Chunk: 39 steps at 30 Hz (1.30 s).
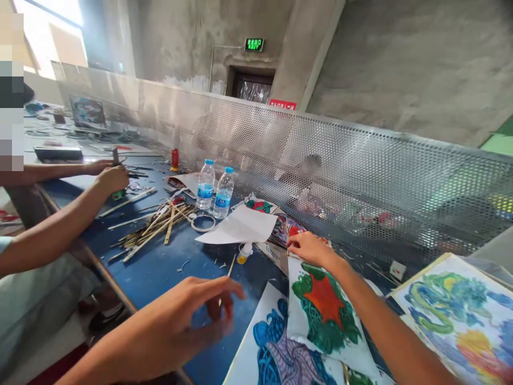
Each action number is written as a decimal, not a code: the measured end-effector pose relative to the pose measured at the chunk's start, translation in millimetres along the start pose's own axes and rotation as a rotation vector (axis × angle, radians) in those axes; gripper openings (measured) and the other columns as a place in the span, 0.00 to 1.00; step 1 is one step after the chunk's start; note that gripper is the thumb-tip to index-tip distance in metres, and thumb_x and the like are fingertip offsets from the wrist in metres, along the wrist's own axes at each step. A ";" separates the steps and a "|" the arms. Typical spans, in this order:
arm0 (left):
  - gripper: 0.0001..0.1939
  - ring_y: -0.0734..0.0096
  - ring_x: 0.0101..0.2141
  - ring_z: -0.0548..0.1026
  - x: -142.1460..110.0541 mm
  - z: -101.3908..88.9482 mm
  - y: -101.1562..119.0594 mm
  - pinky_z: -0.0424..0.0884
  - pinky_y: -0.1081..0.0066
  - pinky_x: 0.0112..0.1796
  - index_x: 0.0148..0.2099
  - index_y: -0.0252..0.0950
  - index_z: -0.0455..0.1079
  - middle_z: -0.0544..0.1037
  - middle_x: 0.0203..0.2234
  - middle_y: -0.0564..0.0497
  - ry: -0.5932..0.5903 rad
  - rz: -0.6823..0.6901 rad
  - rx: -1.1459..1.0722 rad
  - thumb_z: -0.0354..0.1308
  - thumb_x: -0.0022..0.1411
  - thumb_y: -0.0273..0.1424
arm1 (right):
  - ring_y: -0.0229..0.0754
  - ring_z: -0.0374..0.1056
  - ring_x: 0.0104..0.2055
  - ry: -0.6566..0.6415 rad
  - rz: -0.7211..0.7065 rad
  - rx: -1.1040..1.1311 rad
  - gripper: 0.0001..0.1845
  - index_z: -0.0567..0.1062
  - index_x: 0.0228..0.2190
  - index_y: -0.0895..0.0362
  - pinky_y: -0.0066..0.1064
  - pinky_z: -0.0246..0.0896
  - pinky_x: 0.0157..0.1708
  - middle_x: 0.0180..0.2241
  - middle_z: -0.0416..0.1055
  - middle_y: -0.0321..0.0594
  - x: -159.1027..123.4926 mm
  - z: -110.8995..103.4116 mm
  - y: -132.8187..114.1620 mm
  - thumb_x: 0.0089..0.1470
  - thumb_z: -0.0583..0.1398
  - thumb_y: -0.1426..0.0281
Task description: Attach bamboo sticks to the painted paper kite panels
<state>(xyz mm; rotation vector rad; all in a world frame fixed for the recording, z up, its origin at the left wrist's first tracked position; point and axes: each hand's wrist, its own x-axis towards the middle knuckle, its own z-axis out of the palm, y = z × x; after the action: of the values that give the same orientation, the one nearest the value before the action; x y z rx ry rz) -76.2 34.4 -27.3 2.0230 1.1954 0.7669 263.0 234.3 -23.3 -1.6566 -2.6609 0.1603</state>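
Left hand sits nearest, lower middle of frame, hovering over the blue worktop, fingers loosely curled, gripping nothing. It is motion-blurred, so the exact finger pose is unclear.

Right hand at centre frame, fingers pressed down on the top edge of the red-star painted sheet; looks like pinching the paper edge, not closed around anything.

Progress, judged from layout:
- painted sheets look finished: red star on green, blue-purple swirl sheet under it at bottom centre, multicolour painting lower right
- bamboo strips piled loose left of centre, not attached to any sheet in view
- blank white paper, tape ring and small glue bottle lie unused at mid frame
- so painting looks done, any framing or gluing looks still open

Two water bottles stand behind the paper, capped.

Hard to read:
- co-worker's hands upper left grip a dark tool, type unclear
- sheets beyond the right hand are mostly covered
- things behind the perforated metal screen are a blur
- bottom sheets are cut off by the frame edge
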 end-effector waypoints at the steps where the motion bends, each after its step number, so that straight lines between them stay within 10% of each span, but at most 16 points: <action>1: 0.16 0.71 0.42 0.78 17.1 -0.3 9.8 0.69 0.75 0.47 0.60 0.52 0.73 0.81 0.41 0.57 -0.048 0.004 0.008 0.58 0.72 0.41 | 0.42 0.76 0.42 -0.025 0.002 -0.012 0.10 0.80 0.44 0.58 0.41 0.72 0.49 0.38 0.79 0.40 9.6 2.8 -4.0 0.65 0.63 0.67; 10: 0.21 0.69 0.40 0.75 45.4 19.2 11.7 0.69 0.72 0.45 0.63 0.48 0.70 0.79 0.40 0.53 -0.110 -0.034 -0.124 0.55 0.72 0.46 | 0.41 0.75 0.41 -0.117 0.071 -0.108 0.12 0.79 0.39 0.58 0.41 0.72 0.48 0.37 0.78 0.39 22.2 -1.8 -29.0 0.63 0.65 0.61; 17: 0.13 0.74 0.25 0.73 124.1 41.4 25.3 0.64 0.76 0.27 0.54 0.40 0.74 0.78 0.29 0.56 -0.094 0.136 -0.082 0.56 0.69 0.32 | 0.38 0.72 0.34 0.052 0.112 -0.071 0.12 0.81 0.35 0.55 0.31 0.61 0.36 0.33 0.79 0.40 -46.6 -55.1 -3.9 0.64 0.58 0.65; 21: 0.17 0.73 0.25 0.75 186.3 70.6 14.4 0.67 0.75 0.30 0.55 0.35 0.72 0.81 0.34 0.52 -0.011 0.193 -0.021 0.54 0.66 0.23 | 0.52 0.77 0.38 0.079 0.293 -0.148 0.22 0.81 0.35 0.58 0.36 0.62 0.34 0.34 0.80 0.52 -77.3 -25.2 -38.9 0.65 0.58 0.54; 27: 0.24 0.60 0.41 0.77 240.9 89.4 11.2 0.73 0.63 0.48 0.58 0.30 0.72 0.75 0.51 0.39 0.147 0.271 0.115 0.54 0.59 0.17 | 0.54 0.78 0.46 0.041 0.403 -0.246 0.12 0.80 0.44 0.65 0.39 0.69 0.40 0.42 0.80 0.56 -79.7 27.6 -79.5 0.62 0.59 0.75; 34: 0.36 0.51 0.61 0.66 265.0 91.9 28.2 0.60 0.56 0.65 0.58 0.38 0.72 0.68 0.60 0.42 0.080 0.414 0.124 0.58 0.48 0.10 | 0.49 0.76 0.37 0.139 0.444 -0.207 0.11 0.77 0.32 0.52 0.34 0.52 0.30 0.34 0.79 0.42 -118.1 -55.7 -3.7 0.63 0.56 0.68; 39: 0.17 0.57 0.50 0.72 271.2 114.5 47.8 0.68 0.54 0.57 0.54 0.32 0.68 0.73 0.48 0.43 0.199 0.125 -0.112 0.59 0.63 0.21 | 0.41 0.71 0.31 0.133 0.376 -0.120 0.10 0.79 0.32 0.50 0.33 0.55 0.33 0.29 0.78 0.36 -138.8 -95.7 35.9 0.61 0.58 0.63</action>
<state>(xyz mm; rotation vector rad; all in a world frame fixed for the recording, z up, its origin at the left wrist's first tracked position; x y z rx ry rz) 146.0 233.0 -18.8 1.9792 1.1144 1.0935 362.0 133.8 75.9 -2.1081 -2.2823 -0.1084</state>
